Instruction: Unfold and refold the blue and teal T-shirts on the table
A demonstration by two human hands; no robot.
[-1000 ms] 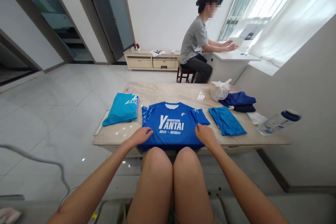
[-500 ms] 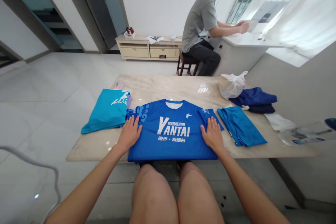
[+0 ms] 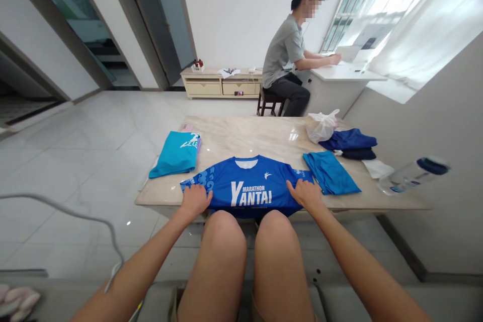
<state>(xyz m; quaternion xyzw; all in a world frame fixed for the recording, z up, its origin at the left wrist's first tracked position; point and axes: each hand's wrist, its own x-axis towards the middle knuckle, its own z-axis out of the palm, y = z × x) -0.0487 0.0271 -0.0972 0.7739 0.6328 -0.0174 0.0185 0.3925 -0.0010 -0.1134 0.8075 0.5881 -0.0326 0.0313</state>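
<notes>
A blue short-sleeved T-shirt [image 3: 247,173] with white "Marathon Yantai" lettering lies front up on the table, its collar away from me. The lower part reaches the near table edge and is partly hidden behind my knees. At the shirt's left side, below the patterned sleeve, my left hand [image 3: 196,199] has its fingers curled on the fabric. My right hand [image 3: 306,193] is likewise bent around the opposite side, near the other sleeve. Just beyond the right hand lies a folded teal garment [image 3: 332,173]. A folded turquoise garment [image 3: 176,153] with white print rests farther left.
The marble-look table [image 3: 249,133] also bears a white plastic bag [image 3: 320,126], dark blue folded clothes [image 3: 350,141] and a tilted-looking clear bottle [image 3: 411,176] at right. A person in grey [image 3: 285,50] sits at a white desk [image 3: 339,74] beyond. A grey cable [image 3: 75,208] hangs at left.
My hands were flat on the shirt with fingers stretched; now their fingers are curled at its sides. The shirt has shifted nearer the table's front edge, and the view has tilted and drawn back.
</notes>
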